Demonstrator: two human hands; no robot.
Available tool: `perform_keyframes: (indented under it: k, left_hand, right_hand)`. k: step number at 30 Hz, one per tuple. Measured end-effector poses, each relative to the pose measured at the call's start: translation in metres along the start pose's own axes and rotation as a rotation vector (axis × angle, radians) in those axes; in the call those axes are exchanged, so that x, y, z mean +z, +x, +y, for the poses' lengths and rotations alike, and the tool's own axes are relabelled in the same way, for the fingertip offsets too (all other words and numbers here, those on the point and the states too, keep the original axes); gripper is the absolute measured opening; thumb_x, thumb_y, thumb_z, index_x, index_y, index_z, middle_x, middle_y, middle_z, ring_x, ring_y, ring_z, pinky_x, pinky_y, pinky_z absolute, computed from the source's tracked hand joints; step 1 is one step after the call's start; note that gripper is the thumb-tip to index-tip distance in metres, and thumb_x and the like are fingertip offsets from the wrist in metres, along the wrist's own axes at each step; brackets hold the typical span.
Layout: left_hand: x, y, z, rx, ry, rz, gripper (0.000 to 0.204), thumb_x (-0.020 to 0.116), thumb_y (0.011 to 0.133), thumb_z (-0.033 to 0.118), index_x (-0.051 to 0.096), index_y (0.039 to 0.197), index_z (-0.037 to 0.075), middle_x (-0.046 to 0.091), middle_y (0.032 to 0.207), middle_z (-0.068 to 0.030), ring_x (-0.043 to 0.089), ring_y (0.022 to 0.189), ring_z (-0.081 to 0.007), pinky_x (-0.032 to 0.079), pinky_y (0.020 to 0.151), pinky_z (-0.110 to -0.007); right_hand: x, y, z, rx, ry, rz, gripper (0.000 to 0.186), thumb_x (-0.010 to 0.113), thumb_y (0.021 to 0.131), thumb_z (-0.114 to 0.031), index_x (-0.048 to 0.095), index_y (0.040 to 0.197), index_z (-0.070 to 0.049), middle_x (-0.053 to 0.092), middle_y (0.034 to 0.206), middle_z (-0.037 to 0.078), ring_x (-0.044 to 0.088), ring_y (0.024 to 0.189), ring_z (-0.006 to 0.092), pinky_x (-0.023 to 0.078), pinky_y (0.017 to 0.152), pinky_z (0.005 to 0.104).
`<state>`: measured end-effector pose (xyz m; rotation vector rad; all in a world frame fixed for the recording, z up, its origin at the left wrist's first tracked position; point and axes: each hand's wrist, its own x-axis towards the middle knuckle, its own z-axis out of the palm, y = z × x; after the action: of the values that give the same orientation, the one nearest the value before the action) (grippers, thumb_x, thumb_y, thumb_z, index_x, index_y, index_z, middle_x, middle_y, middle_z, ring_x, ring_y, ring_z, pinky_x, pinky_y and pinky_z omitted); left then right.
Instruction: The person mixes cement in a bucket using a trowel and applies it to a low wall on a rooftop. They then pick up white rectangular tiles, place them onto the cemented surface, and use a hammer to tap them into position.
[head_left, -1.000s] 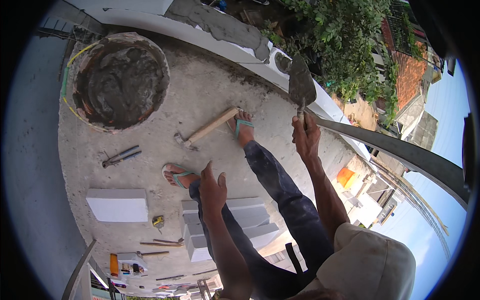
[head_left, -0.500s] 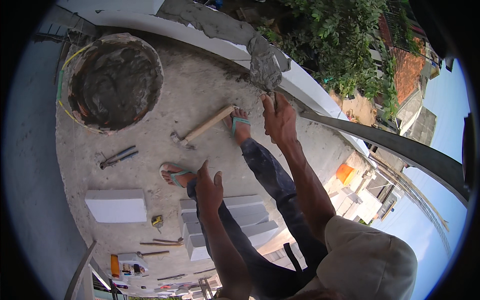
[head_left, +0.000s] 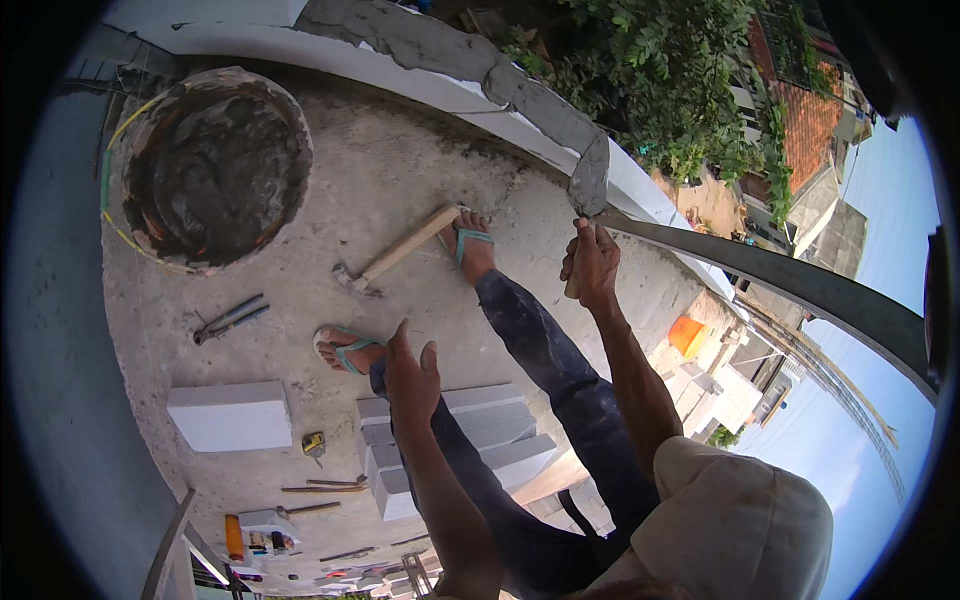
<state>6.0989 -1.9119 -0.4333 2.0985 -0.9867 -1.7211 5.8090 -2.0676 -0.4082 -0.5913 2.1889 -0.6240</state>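
My right hand point(head_left: 592, 262) is closed round the handle of a trowel point(head_left: 590, 182). Its grey, mortar-smeared blade lies against the top edge of a low white block wall point(head_left: 425, 88). A bed of wet grey mortar point(head_left: 545, 108) runs along the wall top as far as the blade. My left hand point(head_left: 412, 378) hangs in the air above my left foot, its fingers stretched out, thumb apart and nothing in it. At the far left stands a round tub point(head_left: 308, 165) holding wet mortar point(head_left: 215, 165).
A hammer point(head_left: 405, 250) lies between the tub and my feet. Pincers point(head_left: 230, 320), a white block point(head_left: 230, 416) and a tape measure point(head_left: 313, 444) lie on the left. Stacked blocks point(head_left: 505, 425) stand behind my legs. A grey metal bar point(head_left: 780, 262) slants across the right side.
My right hand and the trowel have moved right along the wall. Mortar that covered the blade now lies spread on the wall top, farther right than before. My left hand has barely shifted.
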Motion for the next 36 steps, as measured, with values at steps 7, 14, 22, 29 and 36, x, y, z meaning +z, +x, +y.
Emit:
perform_keyframes:
  k: [7,14,22,29,36]
  left_hand:
    - [-0.008,-0.002,-0.002,-0.069,-0.014,-0.071,0.055,0.062,0.103,0.019,0.044,0.152,0.000,0.052,0.149,-0.0278,0.052,0.138,-0.0444,0.045,0.113,-0.050]
    - [-0.003,-0.001,0.004,-0.058,-0.032,-0.070,0.055,0.063,0.102,0.016,0.045,0.152,-0.001,0.056,0.146,-0.0283,0.057,0.134,-0.0416,0.047,0.112,-0.047]
    - [-0.003,0.000,-0.004,-0.054,-0.002,-0.022,0.057,0.064,0.101,0.017,0.045,0.152,0.001,0.056,0.146,-0.0271,0.060,0.131,-0.0406,0.049,0.110,-0.048]
    - [-0.022,-0.004,0.010,-0.088,-0.011,0.022,0.058,0.067,0.100,0.021,0.046,0.150,0.002,0.057,0.144,-0.0257,0.057,0.131,-0.0459,0.049,0.107,-0.052]
    - [-0.026,-0.013,0.005,-0.091,-0.079,0.069,0.057,0.068,0.099,0.022,0.048,0.149,0.003,0.058,0.139,-0.0256,0.059,0.128,-0.0455,0.049,0.105,-0.054]
  right_hand:
    - [-0.017,-0.046,-0.001,0.107,0.036,-0.078,0.037,0.057,0.109,-0.037,0.062,0.109,0.000,0.052,0.067,0.004,0.052,0.045,0.0131,0.045,0.038,0.0322]
    - [-0.012,0.003,0.028,0.091,0.201,0.006,0.046,0.052,0.111,-0.037,0.060,0.127,0.006,0.050,0.067,0.004,0.052,0.047,0.0152,0.047,0.042,0.0329]
    - [-0.011,-0.084,0.026,-0.107,-0.311,-0.299,0.037,0.063,0.106,-0.031,0.064,0.123,0.002,0.062,0.073,0.008,0.059,0.051,0.0176,0.050,0.048,0.0350]
    - [0.148,-0.082,-0.090,-1.049,-0.862,-0.591,0.029,0.073,0.094,-0.019,0.066,0.115,0.000,0.072,0.096,0.020,0.074,0.083,0.0406,0.060,0.072,0.0484]
    - [0.317,-0.124,-0.185,-1.521,-1.257,-0.523,0.022,0.072,0.090,-0.016,0.067,0.106,-0.001,0.073,0.099,0.020,0.077,0.086,0.0354,0.063,0.068,0.0436]
